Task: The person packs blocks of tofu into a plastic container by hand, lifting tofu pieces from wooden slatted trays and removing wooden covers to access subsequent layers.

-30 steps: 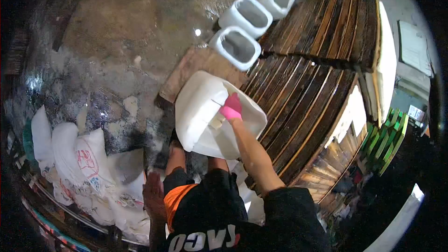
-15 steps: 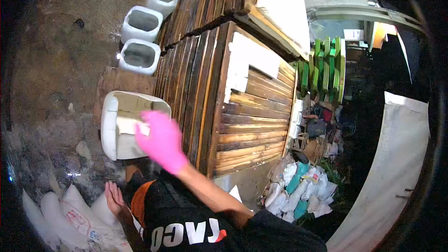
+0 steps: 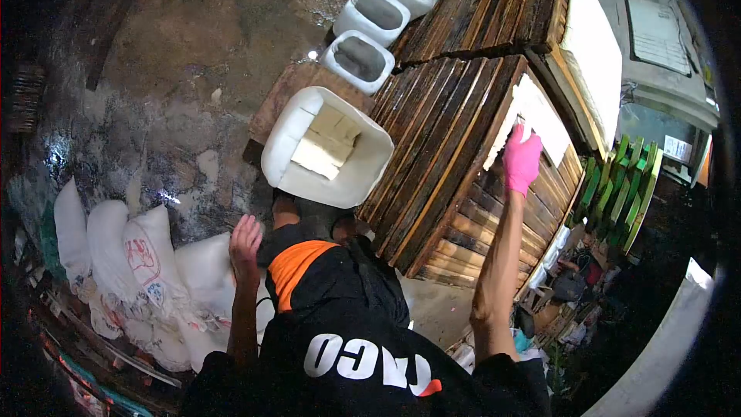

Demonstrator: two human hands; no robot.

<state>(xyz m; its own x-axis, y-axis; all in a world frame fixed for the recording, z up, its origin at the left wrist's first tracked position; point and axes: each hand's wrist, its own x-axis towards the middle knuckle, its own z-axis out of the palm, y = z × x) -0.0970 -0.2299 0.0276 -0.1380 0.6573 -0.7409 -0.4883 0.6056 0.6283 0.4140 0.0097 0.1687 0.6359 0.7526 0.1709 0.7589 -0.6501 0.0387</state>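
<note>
My right hand point(image 3: 522, 162), in a pink glove, is at the near-left edge of a layer of white slabs point(image 3: 540, 112) on a stack of wooden slatted trays point(image 3: 455, 158). Its fingers curl round a white block, mostly hidden by the glove. My left hand point(image 3: 245, 242) is bare and hangs beside my leg, fingers stretched out, holding nothing. In front of my feet stands a cut-open white plastic container point(image 3: 289, 135) with pale blocks inside; neither hand touches it.
Several cut-open white containers point(image 3: 359, 60) line the far side of the trays. White sacks point(image 3: 147, 251) lie at left on the wet floor. Green slatted pieces point(image 3: 624, 189) stand at right, near a heap of bags and clutter. A second tray stack point(image 3: 494, 11) stands behind.
My right hand has left the white container and reached right to the slabs on the wooden trays. The view has turned, shifting the scene. My left hand stays low with fingers out.
</note>
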